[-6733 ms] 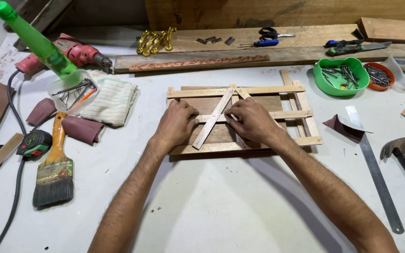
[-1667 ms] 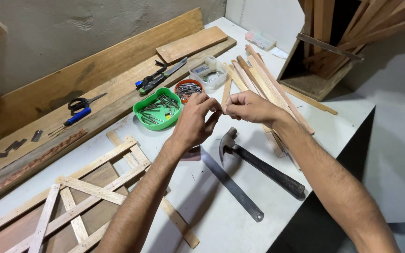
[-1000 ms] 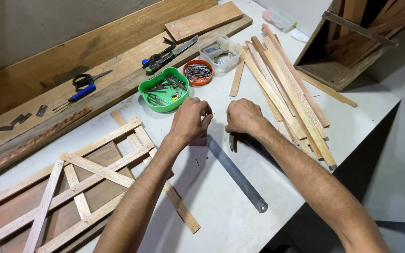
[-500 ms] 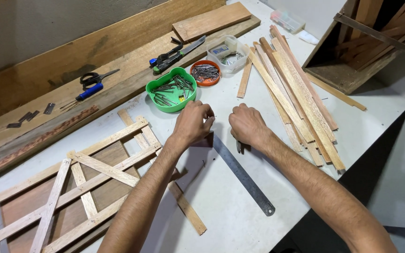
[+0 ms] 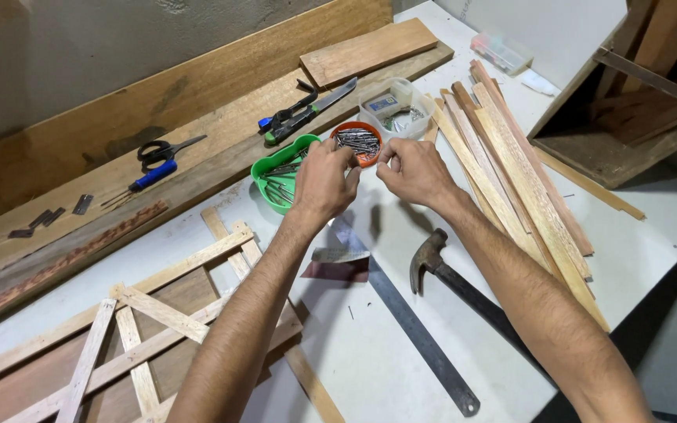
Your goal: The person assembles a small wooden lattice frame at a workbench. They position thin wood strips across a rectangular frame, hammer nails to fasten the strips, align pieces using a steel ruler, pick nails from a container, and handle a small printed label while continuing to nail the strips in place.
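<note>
Fingers of left hand (image 5: 324, 176) and right hand (image 5: 410, 168) pinch together above orange nail dish (image 5: 356, 142); contents indiscernible.

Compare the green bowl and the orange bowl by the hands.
The green bowl is bigger and squarish with rounded corners; the orange bowl is smaller and round. The green bowl lies under the left hand; the orange bowl sits just beyond the fingertips of both the left and the right hand. The green bowl holds longer metal pieces, the orange one a heap of small nails. Both are open plastic bowls on the white table.
</note>
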